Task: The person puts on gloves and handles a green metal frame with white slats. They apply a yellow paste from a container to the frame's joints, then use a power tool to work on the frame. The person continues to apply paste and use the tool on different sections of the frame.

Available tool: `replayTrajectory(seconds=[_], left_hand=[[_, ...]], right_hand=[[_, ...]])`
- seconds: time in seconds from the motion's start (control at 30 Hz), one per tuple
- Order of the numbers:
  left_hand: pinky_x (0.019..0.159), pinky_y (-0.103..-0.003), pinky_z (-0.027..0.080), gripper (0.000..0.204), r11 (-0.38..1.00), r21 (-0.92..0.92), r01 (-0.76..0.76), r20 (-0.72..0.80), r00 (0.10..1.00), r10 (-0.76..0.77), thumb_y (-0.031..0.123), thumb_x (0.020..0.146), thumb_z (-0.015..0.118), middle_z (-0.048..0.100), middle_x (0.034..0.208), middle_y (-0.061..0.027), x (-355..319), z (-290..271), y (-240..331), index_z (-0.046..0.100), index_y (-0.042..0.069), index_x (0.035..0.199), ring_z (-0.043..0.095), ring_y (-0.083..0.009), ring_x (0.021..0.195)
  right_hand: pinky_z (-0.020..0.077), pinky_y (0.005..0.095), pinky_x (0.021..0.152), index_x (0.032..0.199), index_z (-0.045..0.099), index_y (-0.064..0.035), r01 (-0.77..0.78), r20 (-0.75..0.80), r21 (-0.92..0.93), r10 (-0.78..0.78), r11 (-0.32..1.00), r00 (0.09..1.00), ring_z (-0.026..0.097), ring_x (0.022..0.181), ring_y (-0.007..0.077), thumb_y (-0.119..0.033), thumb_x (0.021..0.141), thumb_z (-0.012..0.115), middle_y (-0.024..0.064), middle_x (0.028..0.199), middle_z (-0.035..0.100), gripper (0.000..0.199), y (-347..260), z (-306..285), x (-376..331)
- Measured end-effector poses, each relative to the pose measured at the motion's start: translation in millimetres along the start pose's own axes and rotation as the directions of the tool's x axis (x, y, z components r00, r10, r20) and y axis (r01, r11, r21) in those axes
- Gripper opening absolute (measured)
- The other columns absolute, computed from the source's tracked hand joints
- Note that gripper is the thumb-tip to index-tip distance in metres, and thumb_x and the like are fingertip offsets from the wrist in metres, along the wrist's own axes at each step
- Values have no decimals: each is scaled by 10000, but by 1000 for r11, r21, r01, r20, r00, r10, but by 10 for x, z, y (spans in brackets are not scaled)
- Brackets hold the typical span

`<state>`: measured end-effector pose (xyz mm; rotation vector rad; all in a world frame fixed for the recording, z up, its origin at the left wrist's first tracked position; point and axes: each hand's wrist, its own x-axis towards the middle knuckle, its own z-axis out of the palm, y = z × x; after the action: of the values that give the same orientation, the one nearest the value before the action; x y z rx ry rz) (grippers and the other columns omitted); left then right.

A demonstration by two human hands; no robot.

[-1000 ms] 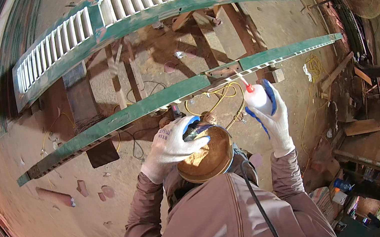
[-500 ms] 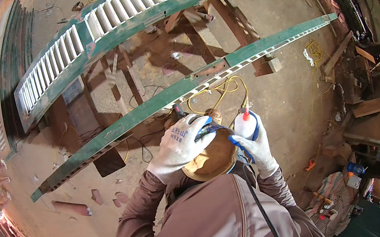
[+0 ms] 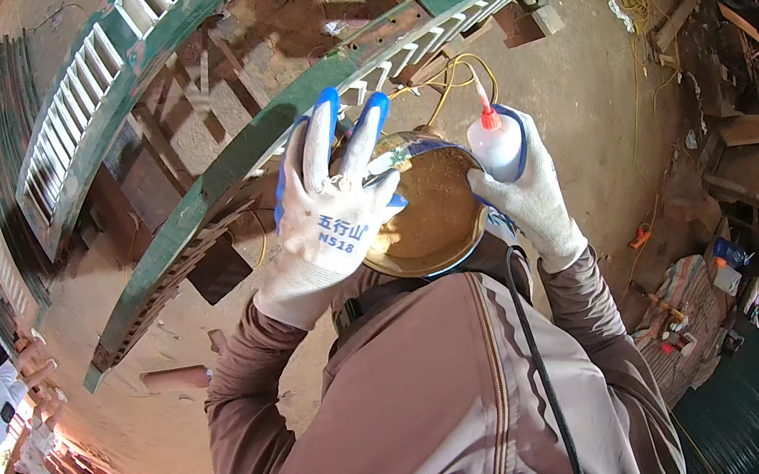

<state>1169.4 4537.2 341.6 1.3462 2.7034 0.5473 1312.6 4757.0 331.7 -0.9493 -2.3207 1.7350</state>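
My left hand (image 3: 326,211), in a white glove with blue fingertips, has its fingers spread over the left side of a round, brown-stained bowl (image 3: 441,211). Close by its thumb, a pale greenish flat piece (image 3: 391,158) lies at the bowl's far rim; whether the thumb touches it I cannot tell. Gloved the same way, my right hand (image 3: 528,185) is closed round a white squeeze bottle (image 3: 498,147) with a red cap and thin nozzle pointing up. The bowl is right in front of my body, tan residue inside it, beside the right hand.
Ahead, a long green slatted frame (image 3: 296,109) stands on edge, with another slatted frame (image 3: 127,43) behind it. A yellow cable (image 3: 453,77) lies on the floor past the bowl. Green frames (image 3: 14,180) are stacked at left. Wood offcuts (image 3: 757,130) lie at right.
My left hand has gone from curled fingers at the bowl's rim to spread, raised fingers. Bowl, bottle and both hands sit higher in the picture, and the view has shifted.
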Motion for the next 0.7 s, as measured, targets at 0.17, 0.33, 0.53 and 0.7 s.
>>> replayTrajectory(seconds=[0.17,0.33,0.53,0.7], left_hand=[[1230,-553,365,722,931,314,-184,114,981,156,375,910,771,391,1705,-119,-84,217,94,564,154,1565,336,-451,1531],[1243,-571,355,695,969,223,-106,21,994,104,377,929,739,426,1690,-84,-60,212,46,581,69,1532,359,-355,1545],[1219,-561,388,304,942,272,-195,-23,978,208,349,909,727,549,1601,-76,-52,334,-39,786,131,1111,413,-385,1516],[1160,-546,442,261,990,-108,-95,-260,963,64,245,710,908,597,1509,-100,165,14,-162,756,192,915,489,-423,1444]], right_hand=[[576,381,914,1432,505,-29,0,17,-48,1,999,1000,704,1003,228,-113,806,812,159,1133,707,702,-12,-7,26],[574,383,913,1437,494,-20,-8,20,-28,9,1000,1000,703,994,239,-128,807,811,168,1139,703,713,36,-37,36],[569,382,929,1449,486,-20,-13,33,-53,15,998,999,695,1019,228,-101,817,799,169,1159,700,710,-118,-30,62],[563,361,937,1432,499,-21,-55,6,73,54,996,999,682,1038,197,-64,822,791,142,1167,699,678,-84,-119,66]])
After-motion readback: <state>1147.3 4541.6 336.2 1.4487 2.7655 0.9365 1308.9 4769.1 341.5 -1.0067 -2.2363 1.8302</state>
